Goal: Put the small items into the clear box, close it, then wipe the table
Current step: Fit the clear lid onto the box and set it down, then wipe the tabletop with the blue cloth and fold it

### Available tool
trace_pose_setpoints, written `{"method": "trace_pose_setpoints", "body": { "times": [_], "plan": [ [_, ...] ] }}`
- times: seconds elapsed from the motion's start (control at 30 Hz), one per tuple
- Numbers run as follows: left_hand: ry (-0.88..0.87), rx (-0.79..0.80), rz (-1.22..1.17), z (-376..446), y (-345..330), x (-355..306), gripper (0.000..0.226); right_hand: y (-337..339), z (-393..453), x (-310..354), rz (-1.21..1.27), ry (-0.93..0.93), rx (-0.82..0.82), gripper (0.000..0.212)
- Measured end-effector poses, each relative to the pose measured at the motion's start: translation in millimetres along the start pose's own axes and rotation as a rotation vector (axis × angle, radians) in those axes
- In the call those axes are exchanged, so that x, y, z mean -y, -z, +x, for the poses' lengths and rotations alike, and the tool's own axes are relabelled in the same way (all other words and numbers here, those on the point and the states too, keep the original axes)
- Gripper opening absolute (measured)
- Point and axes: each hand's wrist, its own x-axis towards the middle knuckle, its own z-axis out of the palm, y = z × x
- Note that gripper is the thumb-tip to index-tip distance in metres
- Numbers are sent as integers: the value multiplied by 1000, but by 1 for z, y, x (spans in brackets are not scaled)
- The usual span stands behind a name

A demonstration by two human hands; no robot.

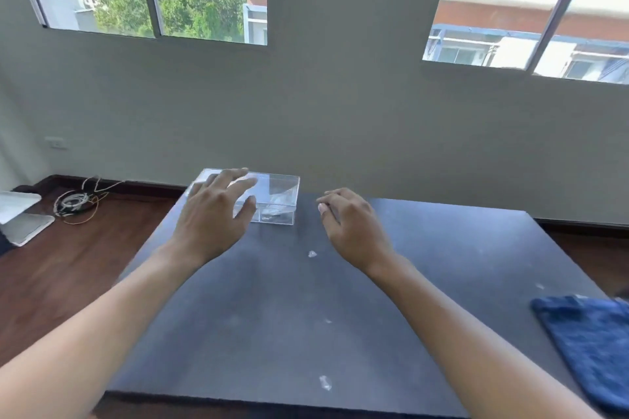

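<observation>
A clear plastic box point(279, 196) stands at the far left of the dark table point(272, 333), with something pale lying inside it. My left hand point(214, 214) hovers over the box's left part, fingers spread, holding nothing. My right hand point(350, 224) is just right of the box, fingers curled downward; whether it pinches anything is hidden. A small whitish scrap point(312, 253) lies between my hands, and another whitish scrap point(325, 382) lies near the table's front edge. A blue cloth point(589, 343) lies at the right edge.
A grey wall with two windows rises behind the table. Left of the table, on the wooden floor, lie a coil of cables point(76, 202) and a white stand point(20, 214).
</observation>
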Motion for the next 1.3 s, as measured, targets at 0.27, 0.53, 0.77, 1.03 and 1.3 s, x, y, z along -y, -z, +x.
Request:
{"method": "trace_pose_setpoints", "body": {
  "times": [0.27, 0.53, 0.77, 1.03, 1.3],
  "plan": [
    [-184, 218, -159, -99, -9, -100, 45, 100, -155, -74, -242, -302, -155, 22],
    [-405, 331, -252, -101, -52, -251, 36, 167, -250, -136, -509, -821, -232, 54],
    [-398, 460, -276, -66, -96, -384, 41, 217, -278, -169, -265, -816, -207, 31],
    [-126, 530, -175, -51, -138, -450, 44, 226, -308, -180, -244, -692, -86, 43],
    [-131, 520, -548, -60, -123, -466, 15, 242, -300, -201, -92, -745, -273, 68]
  ]
}}
